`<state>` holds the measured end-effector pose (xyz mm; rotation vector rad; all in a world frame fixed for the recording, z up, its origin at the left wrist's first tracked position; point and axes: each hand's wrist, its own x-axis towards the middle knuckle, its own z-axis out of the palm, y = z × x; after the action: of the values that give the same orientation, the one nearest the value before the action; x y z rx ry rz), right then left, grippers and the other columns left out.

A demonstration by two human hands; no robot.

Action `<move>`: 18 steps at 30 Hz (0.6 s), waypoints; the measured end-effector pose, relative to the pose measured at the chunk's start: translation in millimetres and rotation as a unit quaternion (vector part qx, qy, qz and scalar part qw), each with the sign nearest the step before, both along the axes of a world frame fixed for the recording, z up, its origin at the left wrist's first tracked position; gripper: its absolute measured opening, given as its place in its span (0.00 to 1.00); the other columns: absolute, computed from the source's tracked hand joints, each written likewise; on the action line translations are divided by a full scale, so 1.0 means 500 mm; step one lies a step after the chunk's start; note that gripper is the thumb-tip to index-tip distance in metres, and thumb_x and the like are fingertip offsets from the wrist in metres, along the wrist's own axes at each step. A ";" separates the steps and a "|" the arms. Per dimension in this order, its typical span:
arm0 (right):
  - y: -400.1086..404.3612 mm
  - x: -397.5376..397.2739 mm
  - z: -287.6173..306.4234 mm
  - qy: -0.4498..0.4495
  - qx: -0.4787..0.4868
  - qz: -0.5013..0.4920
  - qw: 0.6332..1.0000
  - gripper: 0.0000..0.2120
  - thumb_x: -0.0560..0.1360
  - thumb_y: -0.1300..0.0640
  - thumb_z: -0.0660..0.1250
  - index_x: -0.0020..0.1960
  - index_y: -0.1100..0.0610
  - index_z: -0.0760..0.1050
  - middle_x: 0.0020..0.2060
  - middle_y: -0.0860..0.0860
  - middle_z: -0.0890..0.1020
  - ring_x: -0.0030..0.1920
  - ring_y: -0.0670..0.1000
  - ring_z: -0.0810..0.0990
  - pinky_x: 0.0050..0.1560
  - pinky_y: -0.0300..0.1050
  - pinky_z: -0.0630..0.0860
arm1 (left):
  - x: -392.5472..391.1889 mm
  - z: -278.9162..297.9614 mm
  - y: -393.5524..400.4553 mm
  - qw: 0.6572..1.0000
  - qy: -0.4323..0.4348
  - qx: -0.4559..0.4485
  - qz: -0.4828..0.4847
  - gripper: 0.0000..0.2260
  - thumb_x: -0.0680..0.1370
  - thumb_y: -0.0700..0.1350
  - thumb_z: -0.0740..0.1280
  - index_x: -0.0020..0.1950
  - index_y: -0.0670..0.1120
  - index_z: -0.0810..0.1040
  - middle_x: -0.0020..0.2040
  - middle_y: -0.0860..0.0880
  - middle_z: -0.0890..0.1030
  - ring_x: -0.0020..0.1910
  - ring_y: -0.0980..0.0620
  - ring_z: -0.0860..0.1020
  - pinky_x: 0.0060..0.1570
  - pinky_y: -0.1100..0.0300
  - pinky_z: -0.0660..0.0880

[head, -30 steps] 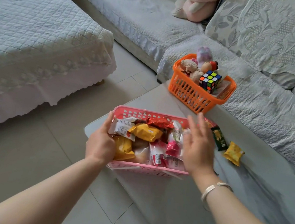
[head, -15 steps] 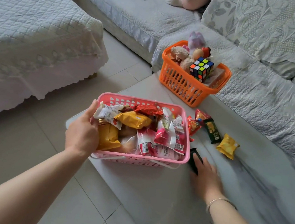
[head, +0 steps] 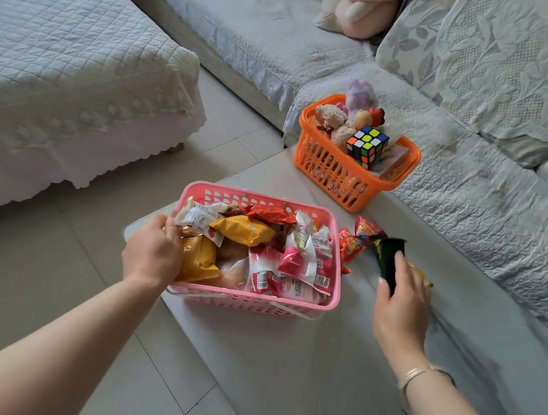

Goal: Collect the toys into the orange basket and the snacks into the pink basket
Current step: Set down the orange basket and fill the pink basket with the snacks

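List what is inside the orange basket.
In the orange basket: a puzzle cube, beige plush toys and a purple plush. Anything beneath them is hidden.

two baskets [head: 325,175], two hands [head: 153,253], one puzzle cube [head: 367,146], one bracelet [head: 414,376]

Grey quilted sofa [head: 475,183] behind marble table [head: 332,369]; bed [head: 57,77] left; tiled floor [head: 49,283].
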<state>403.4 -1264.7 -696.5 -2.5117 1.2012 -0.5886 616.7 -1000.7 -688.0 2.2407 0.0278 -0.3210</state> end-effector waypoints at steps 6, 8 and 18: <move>0.152 0.124 0.095 -0.038 -0.050 0.215 0.975 0.23 0.77 0.55 0.58 0.71 0.57 0.67 0.65 0.59 0.75 0.62 0.61 0.72 0.65 0.55 0.67 | 0.001 0.005 -0.001 0.999 0.035 -0.042 0.001 0.29 0.83 0.63 0.47 0.65 0.47 0.78 0.60 0.42 0.81 0.59 0.39 0.78 0.61 0.43 0.74; 0.205 0.150 0.095 0.001 -0.084 0.295 0.952 0.22 0.76 0.57 0.61 0.70 0.56 0.69 0.64 0.58 0.76 0.61 0.61 0.74 0.65 0.59 0.69 | -0.002 0.012 -0.001 0.998 0.047 -0.040 -0.002 0.32 0.82 0.65 0.44 0.65 0.47 0.79 0.60 0.42 0.81 0.59 0.39 0.78 0.62 0.43 0.74; 0.273 0.165 0.062 0.262 -0.004 0.390 0.883 0.31 0.75 0.33 0.37 0.77 0.40 0.41 0.76 0.44 0.36 0.74 0.45 0.30 0.74 0.49 0.32 | 0.020 -0.004 0.007 0.994 0.089 -0.042 -0.037 0.20 0.81 0.66 0.53 0.49 0.54 0.77 0.52 0.46 0.84 0.52 0.42 0.81 0.57 0.47 0.78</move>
<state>485.9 -1128.4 -665.8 -2.9244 0.1939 0.3072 626.7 -997.2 -690.0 2.1266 0.0251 -0.5524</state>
